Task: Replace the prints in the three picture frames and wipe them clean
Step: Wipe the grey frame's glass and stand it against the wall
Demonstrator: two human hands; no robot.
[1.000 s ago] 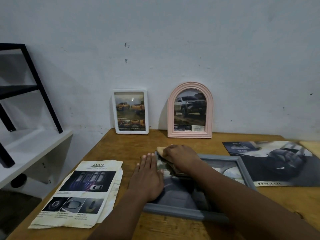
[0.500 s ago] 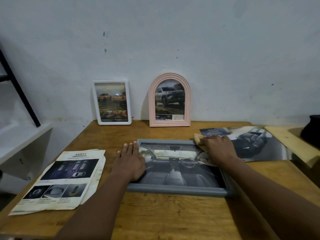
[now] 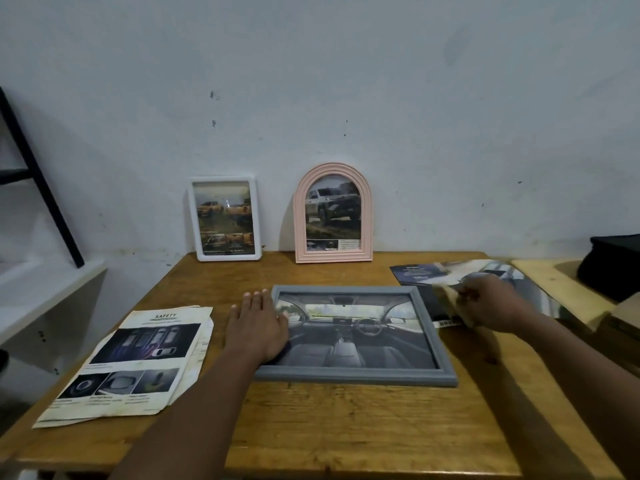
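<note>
- While the safety leaflets (image 3: pixel 131 358) are lying at far left, the left hand (image 3: pixel 258 329) is pressing, fingers straight, on the left edge of the grey frame (image 3: pixel 353 374).
- That frame is lying face up on the table (image 3: pixel 311 427), its long axis running left to right and the print's top pointing toward the wall (image 3: pixel 346 81).
- The right hand (image 3: pixel 485 303) is gripping a tan cloth (image 3: pixel 446 293) just beyond the frame's right edge.

Dim, soft light; faint shadows lie behind the frames on the wall (image 3: pixel 346 81). Right hand (image 3: pixel 485 301) motion-blurred; wide-angle edges bend.
</note>
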